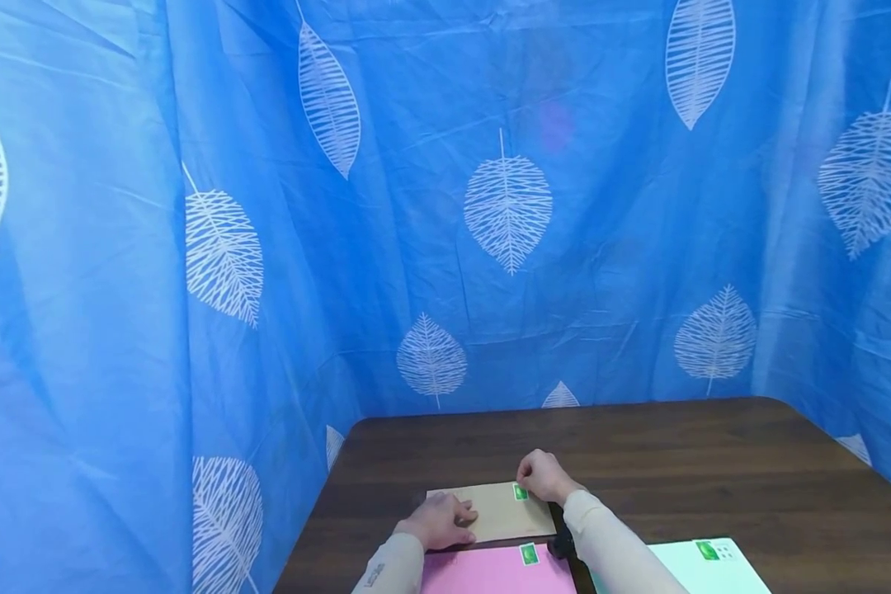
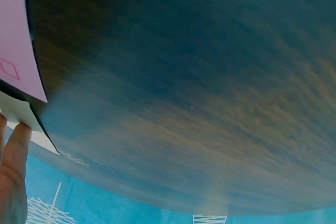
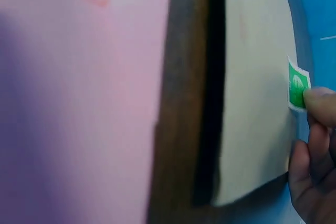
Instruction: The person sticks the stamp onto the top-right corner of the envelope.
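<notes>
A tan envelope (image 1: 503, 516) lies on the dark wooden table. My left hand (image 1: 438, 522) rests on its left end, fingertips touching the paper. At the envelope's upper right corner my right hand (image 1: 548, 477) pinches a small green stamp (image 3: 297, 83) between thumb and fingers. The right wrist view shows the stamp's edge by the thumb, over the envelope; whether it touches the paper all over I cannot tell. In the left wrist view, the left fingers (image 2: 17, 148) are on the envelope's end.
Nearer to me lies a pink envelope (image 1: 490, 572) bearing a green stamp (image 1: 529, 553). A pale mint sheet (image 1: 731, 573) with green stamps (image 1: 707, 550) is at the right, partly behind my right forearm. A small black object (image 1: 559, 546) sits beside that forearm. Blue leaf-patterned curtains (image 1: 601, 247) surround the table.
</notes>
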`<state>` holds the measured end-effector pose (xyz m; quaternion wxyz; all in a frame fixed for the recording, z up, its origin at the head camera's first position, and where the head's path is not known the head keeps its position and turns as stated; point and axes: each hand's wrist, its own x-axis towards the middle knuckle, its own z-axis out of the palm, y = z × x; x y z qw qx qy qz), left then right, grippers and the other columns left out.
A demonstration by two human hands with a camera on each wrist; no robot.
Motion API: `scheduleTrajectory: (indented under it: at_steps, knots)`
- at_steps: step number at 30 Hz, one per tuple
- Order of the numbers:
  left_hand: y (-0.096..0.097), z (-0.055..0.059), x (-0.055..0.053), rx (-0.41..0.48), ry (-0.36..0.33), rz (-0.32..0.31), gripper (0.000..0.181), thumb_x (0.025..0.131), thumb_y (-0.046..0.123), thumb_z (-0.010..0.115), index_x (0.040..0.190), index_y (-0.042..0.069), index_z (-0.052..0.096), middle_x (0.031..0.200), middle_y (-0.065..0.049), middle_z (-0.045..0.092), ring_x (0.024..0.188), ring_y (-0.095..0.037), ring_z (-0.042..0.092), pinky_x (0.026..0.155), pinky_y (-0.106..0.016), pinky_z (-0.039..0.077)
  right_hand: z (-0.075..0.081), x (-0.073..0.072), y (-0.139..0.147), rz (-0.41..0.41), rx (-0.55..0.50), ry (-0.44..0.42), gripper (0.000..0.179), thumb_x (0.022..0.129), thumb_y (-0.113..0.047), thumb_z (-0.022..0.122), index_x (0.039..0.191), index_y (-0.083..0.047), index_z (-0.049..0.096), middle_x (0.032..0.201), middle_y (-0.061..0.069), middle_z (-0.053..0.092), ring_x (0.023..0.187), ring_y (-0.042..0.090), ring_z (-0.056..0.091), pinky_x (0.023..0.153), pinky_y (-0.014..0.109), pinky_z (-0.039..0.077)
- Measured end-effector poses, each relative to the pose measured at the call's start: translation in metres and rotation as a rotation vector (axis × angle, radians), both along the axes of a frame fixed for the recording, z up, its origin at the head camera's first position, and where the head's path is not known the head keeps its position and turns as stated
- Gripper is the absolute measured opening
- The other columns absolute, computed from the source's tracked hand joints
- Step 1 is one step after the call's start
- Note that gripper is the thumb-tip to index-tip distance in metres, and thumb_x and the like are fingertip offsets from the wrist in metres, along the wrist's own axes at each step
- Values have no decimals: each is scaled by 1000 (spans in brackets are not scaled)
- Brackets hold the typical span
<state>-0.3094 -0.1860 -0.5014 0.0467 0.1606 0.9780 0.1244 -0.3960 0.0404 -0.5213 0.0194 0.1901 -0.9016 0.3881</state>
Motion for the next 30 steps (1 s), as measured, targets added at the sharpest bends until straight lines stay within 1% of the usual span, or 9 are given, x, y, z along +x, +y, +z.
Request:
scheduleTrajectory:
  at_steps: [5, 15, 22, 24, 27, 30]
  knots:
    - [0, 1, -1, -2, 0, -3, 38, 85, 33, 79, 121, 24, 74, 133, 4, 67, 128, -23, 59, 108, -40, 45, -3, -2, -2, -10, 23, 38, 18, 84, 6, 70, 71, -6, 72, 73, 2, 65, 70, 17, 54, 63, 32, 51]
    - [0, 2, -4, 3, -9, 5, 39, 85, 35, 79, 122, 24, 74, 134, 4, 67, 129, -23, 58, 109, -41, 45, -5, -5, -3, -22, 44, 57, 18, 83, 8, 69, 71, -6, 72, 73, 3, 66, 69, 16, 55, 62, 32, 51]
    - [1, 4, -4, 10, -31, 25, 39, 85, 34, 79, 123, 25, 73, 136, 4, 66, 132, -25, 56, 111, -45, 43, -2, -4, -5, -45, 39, 80, 17, 81, 8, 71, 70, -4, 70, 70, 3, 63, 67, 16, 54, 60, 30, 49]
    - [1, 3, -4, 14, -31, 28, 39, 85, 34, 79, 123, 24, 73, 136, 4, 65, 133, -25, 55, 112, -46, 42, -1, -3, -5, -42, 33, 81, 16, 81, 8, 72, 70, -4, 70, 70, 3, 63, 66, 16, 53, 59, 29, 48]
    - [1, 2, -2, 31, -41, 32, 39, 85, 33, 79, 122, 23, 73, 135, 3, 66, 132, -25, 56, 111, -46, 43, 2, -2, -3, -35, 15, 58, 16, 81, 8, 71, 70, -4, 70, 70, 3, 63, 66, 16, 53, 58, 29, 48]
    - [0, 2, -1, 33, -45, 37, 39, 85, 33, 79, 122, 23, 73, 135, 2, 66, 132, -25, 56, 111, -46, 43, 6, -2, -1, -24, 6, 37, 17, 82, 9, 68, 71, -4, 70, 71, 2, 64, 67, 16, 54, 60, 30, 49]
